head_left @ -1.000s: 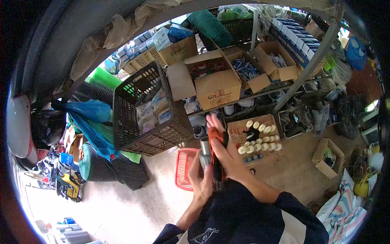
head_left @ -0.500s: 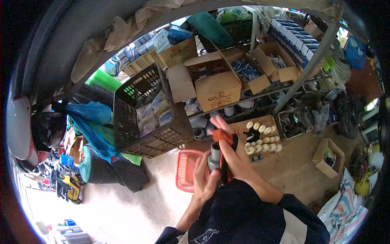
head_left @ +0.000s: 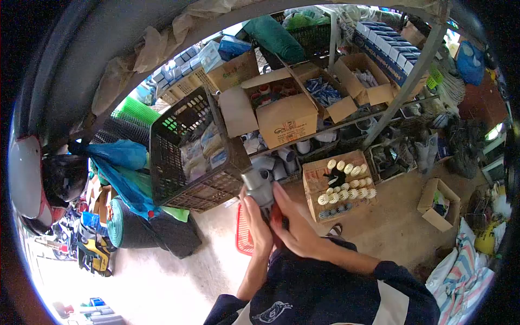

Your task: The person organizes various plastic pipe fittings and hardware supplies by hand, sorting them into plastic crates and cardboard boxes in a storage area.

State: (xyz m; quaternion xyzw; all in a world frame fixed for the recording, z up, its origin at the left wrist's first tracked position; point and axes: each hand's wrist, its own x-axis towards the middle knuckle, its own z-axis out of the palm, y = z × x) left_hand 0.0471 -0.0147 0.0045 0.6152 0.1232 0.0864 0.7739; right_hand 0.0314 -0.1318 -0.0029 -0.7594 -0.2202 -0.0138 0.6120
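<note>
A grey pipe fitting (head_left: 259, 190) is held up between my two hands, in front of the black crate's lower corner. My left hand (head_left: 257, 225) wraps its left side with the fingers closed on it. On the right, my right hand (head_left: 295, 225) presses against the lower part of the fitting. Something red and black (head_left: 277, 219) shows between my palms, partly hidden by the right hand. Behind my left hand sits a red plastic basket (head_left: 243, 233), largely covered by the forearm.
A black crate (head_left: 197, 187) with bagged items stands left of centre. Open cardboard boxes (head_left: 290, 120) line the shelf behind. Cream ribbed parts (head_left: 346, 194) lie on cardboard at the right. A small open box (head_left: 433, 216) sits farther right, and a dark net roll (head_left: 146, 227) lies left.
Both hands have moved left with the grey fitting, which now points up in front of the crate. The orange-red and black item has dropped lower and is mostly covered by my right hand.
</note>
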